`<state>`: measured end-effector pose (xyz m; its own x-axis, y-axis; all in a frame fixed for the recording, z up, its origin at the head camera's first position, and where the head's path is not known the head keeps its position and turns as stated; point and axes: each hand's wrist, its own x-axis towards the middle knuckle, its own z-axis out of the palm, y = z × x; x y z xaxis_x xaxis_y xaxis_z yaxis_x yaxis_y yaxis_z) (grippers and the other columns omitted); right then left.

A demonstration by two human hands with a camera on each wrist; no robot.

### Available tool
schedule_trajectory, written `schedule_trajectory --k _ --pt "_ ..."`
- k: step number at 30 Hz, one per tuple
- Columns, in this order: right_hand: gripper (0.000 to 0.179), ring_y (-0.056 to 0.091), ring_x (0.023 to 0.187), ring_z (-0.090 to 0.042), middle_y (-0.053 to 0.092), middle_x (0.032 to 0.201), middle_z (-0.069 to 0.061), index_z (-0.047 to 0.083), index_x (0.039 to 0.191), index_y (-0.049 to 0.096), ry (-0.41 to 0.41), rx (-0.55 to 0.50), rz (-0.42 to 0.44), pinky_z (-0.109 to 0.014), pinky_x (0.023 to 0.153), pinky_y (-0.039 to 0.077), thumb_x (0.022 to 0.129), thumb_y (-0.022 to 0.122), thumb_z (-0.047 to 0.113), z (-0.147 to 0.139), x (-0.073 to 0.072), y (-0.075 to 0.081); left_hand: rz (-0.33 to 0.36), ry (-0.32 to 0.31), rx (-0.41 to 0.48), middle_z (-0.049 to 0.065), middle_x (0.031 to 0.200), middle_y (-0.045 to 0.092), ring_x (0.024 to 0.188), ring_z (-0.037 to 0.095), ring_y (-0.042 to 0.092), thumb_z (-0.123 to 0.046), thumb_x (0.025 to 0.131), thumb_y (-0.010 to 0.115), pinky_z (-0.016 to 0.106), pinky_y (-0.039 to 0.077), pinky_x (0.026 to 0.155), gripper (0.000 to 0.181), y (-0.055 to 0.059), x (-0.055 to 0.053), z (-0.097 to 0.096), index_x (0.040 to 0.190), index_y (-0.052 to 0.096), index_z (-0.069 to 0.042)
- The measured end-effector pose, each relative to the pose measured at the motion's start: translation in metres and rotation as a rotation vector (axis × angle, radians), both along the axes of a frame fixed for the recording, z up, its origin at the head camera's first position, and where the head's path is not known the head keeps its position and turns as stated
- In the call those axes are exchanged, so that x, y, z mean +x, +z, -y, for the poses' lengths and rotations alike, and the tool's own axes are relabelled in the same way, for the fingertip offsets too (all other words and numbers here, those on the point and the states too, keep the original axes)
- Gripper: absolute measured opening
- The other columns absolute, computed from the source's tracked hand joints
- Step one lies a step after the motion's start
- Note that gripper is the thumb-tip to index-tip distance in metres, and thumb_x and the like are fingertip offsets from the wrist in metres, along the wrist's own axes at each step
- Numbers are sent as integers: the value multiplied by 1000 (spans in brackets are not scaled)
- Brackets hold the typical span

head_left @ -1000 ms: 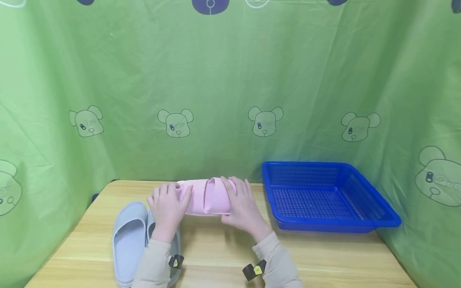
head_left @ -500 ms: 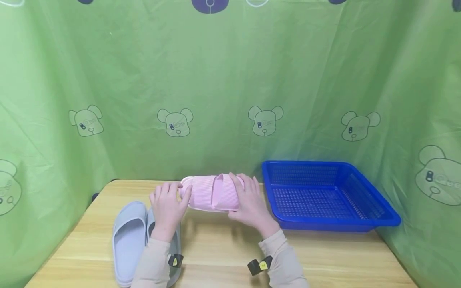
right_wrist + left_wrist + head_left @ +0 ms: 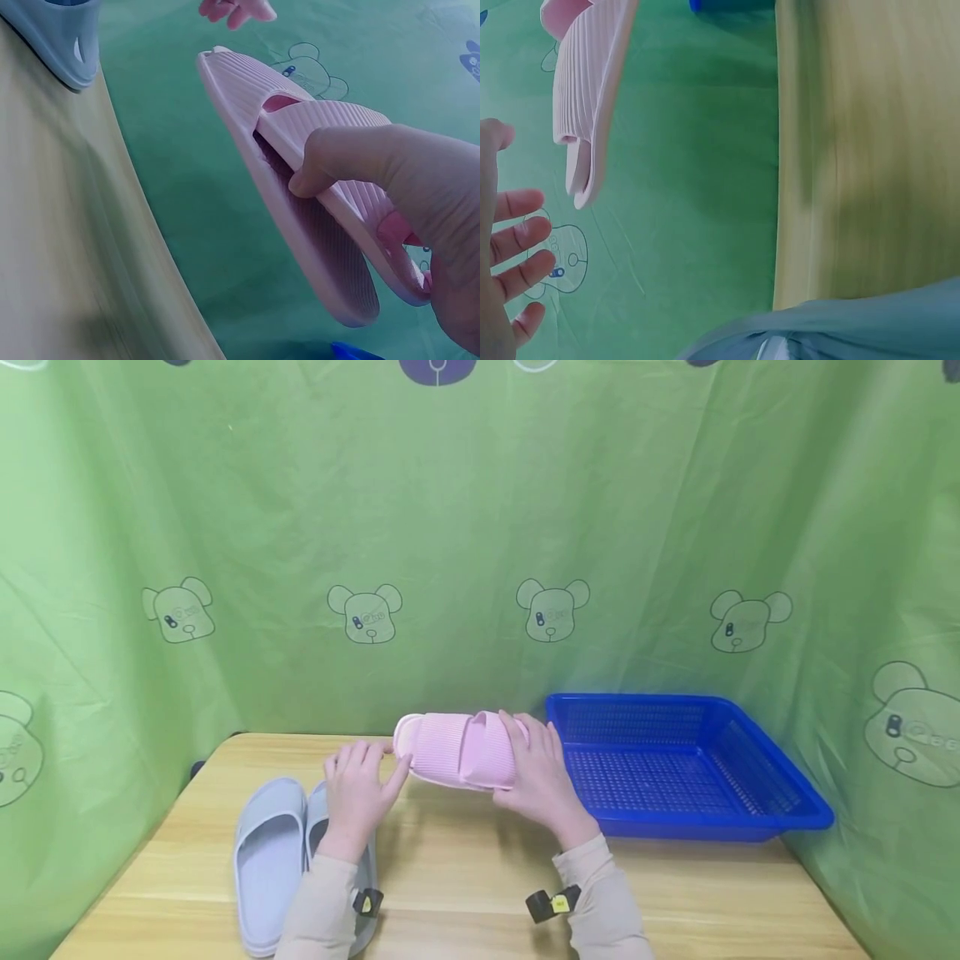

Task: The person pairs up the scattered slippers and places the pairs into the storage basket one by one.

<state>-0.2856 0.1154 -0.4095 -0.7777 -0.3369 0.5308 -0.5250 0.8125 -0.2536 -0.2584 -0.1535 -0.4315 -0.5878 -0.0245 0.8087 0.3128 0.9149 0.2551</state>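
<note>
A pair of pink ribbed slippers (image 3: 442, 750), one tucked into the other, is held above the wooden table. My right hand (image 3: 538, 772) grips their right end. In the right wrist view its thumb (image 3: 319, 161) presses against the straps. Off the slippers' left end is my left hand (image 3: 358, 793), fingers relaxed and spread. The left wrist view shows a gap between its fingers (image 3: 525, 236) and the nearest slipper tip (image 3: 585, 176). Below the left hand, a grey-blue pair of slippers (image 3: 268, 868) lies on the table, partly covered by the left arm.
A blue plastic basket (image 3: 705, 822) with perforated sides stands at the back right of the wooden table (image 3: 450, 893), just right of my right hand. A green curtain (image 3: 465, 527) with bear-head prints encloses the back and sides.
The pink slippers have moved right and up in my right hand, toward the basket. My left hand has let go of their left end and shifted slightly right.
</note>
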Motion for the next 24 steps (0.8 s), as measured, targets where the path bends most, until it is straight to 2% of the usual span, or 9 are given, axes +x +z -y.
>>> schedule_trajectory --k 7,14,24 --pt "115 32 137 -32 37 145 -18 15 152 26 -26 -9 5 -59 121 13 53 84 29 -9 -3 1 -24 -19 -52 7 91 69 85 27 58 -45 83 69 45 41 81 35 -3 -1 -4 96 69 -12" --pt "116 33 136 -35 37 144 -18 13 152 27 -53 -38 10 -59 121 11 52 84 27 -19 -3 3 17 -41 -97 7 96 70 92 27 60 -49 86 64 48 42 87 39 -6 -1 -11 101 69 -13" --pt "116 31 136 -37 35 145 -19 13 152 26 -77 -73 29 -60 121 9 52 84 27 -33 -3 8 13 -62 -155 6 98 71 94 27 62 -51 87 61 49 43 90 41 -11 -2 -23 104 69 -13"
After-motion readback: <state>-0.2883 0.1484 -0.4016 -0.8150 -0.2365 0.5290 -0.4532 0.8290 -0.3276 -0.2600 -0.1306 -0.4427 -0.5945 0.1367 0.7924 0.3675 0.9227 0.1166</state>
